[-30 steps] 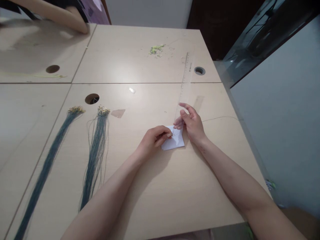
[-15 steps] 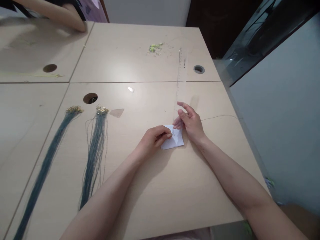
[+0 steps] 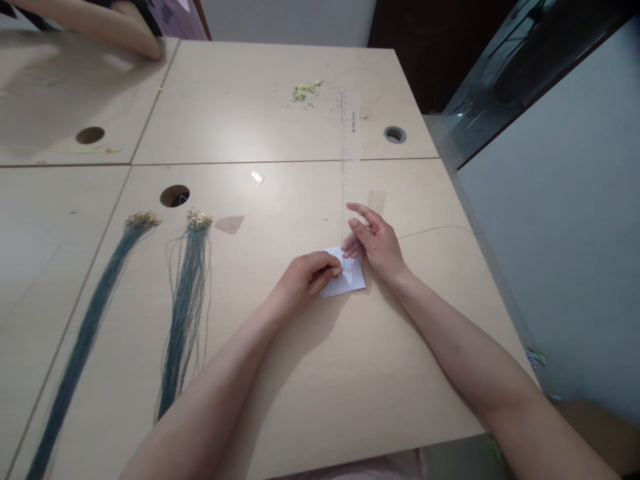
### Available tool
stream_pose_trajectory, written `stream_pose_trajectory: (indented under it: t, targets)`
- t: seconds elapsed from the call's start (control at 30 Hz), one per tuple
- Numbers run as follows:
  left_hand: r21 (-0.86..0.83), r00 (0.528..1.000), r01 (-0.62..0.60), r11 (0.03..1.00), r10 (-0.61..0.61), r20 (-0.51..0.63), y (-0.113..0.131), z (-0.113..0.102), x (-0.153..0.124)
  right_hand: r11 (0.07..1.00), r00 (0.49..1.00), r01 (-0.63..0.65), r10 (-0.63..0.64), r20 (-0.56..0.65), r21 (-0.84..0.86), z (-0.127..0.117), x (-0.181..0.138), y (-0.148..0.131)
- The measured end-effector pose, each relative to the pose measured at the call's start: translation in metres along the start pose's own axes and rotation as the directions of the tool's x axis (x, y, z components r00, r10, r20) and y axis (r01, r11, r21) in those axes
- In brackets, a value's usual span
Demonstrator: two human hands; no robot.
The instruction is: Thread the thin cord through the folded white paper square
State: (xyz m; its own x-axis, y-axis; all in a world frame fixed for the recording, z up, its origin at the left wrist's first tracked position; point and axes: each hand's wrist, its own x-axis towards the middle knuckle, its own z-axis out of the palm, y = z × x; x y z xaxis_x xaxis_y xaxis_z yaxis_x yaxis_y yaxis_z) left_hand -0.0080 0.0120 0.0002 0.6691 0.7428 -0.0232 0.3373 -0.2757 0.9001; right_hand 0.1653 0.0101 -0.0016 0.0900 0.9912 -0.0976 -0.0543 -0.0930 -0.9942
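Note:
My left hand rests on the wooden table with its fingers curled in a pinch at the left edge of a small white paper. What the pinch holds is too small to make out. My right hand sits at the paper's upper right, thumb and lower fingers pinched over it, forefinger lifted. A thin thread trails right from this hand. A clear ruler lies lengthwise just beyond my right hand.
Two bundles of dark teal cords with gold clasps lie at the left. Round cable holes pierce the tabletops. Yellow-green scraps lie at the far side. Another person's arm rests at the top left.
The ruler's far end has swung left, so it now lies almost straight away from me. My hands have stayed at the paper.

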Motion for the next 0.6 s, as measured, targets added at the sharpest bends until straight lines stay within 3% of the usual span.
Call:
stream_pose_trajectory:
  t: [0.6]
  targets:
    - [0.025,0.999,-0.027,0.999,0.026,0.022,-0.0017,-0.0002,0.0009,0.999,1.000,-0.017,0.017,0.019,-0.033,-0.0007,-0.0001,-0.0010]
